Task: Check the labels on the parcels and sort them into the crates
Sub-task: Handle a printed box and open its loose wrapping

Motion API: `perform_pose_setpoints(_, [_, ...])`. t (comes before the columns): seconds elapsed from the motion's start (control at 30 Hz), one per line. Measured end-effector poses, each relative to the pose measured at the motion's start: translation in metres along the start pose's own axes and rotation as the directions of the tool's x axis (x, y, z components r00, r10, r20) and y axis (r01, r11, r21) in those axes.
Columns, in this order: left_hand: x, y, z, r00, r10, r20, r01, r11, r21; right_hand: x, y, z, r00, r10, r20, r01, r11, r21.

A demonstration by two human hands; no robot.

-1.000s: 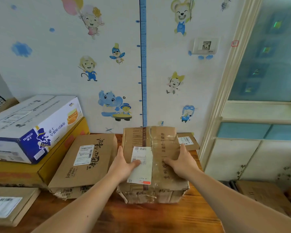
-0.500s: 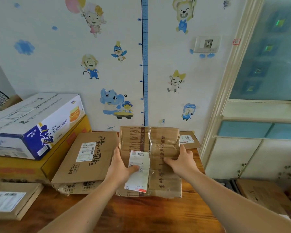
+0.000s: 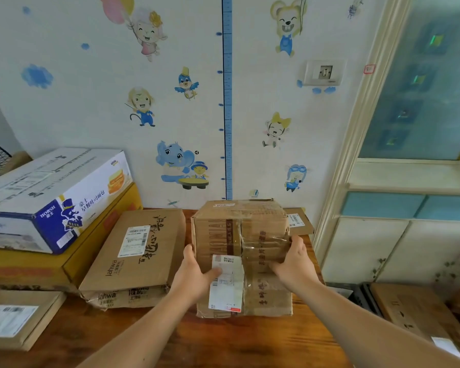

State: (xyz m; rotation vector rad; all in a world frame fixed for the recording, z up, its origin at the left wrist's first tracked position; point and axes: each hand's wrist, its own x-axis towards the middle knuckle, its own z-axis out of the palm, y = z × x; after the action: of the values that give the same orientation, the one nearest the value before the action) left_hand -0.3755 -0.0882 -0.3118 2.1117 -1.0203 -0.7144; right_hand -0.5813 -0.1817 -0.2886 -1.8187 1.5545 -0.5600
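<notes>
Wooden table nearest, then the left hand and right hand gripping opposite sides of a taped cardboard parcel at its centre, left thumb on the white shipping label. This is likely the label-checking step. Next comes lifting it to a crate, though none is plainly visible. A Jahwa carton crowds the parcel's left side, and a small labelled parcel lies behind.

Yr L forearm & R forearm come up from the bottom edge, bare, converging fwd. L hand grips the parcel at its left side, thumb across the front. R hand grips the right side likewise, thumb pointing inward, fingers mostly hidden.
</notes>
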Motion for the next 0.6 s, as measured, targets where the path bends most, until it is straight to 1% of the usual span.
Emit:
perform_pose_setpoints(0.07, [0.000,0.008,-0.001,1.000,0.002,-0.011,-0.002,0.998,-0.056,-0.001,0.002,-0.003,1.000,0.013,-0.002,-0.013,0.999,0.036])
perform_pose_setpoints(0.13, [0.002,0.016,-0.003,0.999,0.026,-0.022,-0.028,0.996,-0.082,-0.001,0.001,-0.007,1.000,-0.007,-0.027,0.009,0.997,0.076])
perform_pose_setpoints(0.23, [0.005,0.023,-0.007,0.995,0.089,-0.051,-0.094,0.990,-0.103,-0.002,-0.007,-0.013,0.994,-0.094,-0.053,0.099,0.989,0.107])
perform_pose_setpoints(0.33, [0.007,0.024,-0.010,0.985,0.153,-0.081,-0.163,0.976,-0.144,-0.004,-0.012,-0.017,0.981,-0.182,-0.064,0.186,0.979,0.081])
perform_pose_setpoints(0.5, [0.002,0.023,-0.013,0.961,0.229,-0.152,-0.240,0.969,-0.060,-0.003,-0.013,-0.017,0.970,-0.219,-0.104,0.224,0.974,0.037])
perform_pose_setpoints(0.6, [0.000,0.018,-0.015,0.962,0.227,-0.152,-0.232,0.973,-0.017,-0.005,-0.010,-0.016,0.969,-0.229,-0.092,0.231,0.973,0.013])
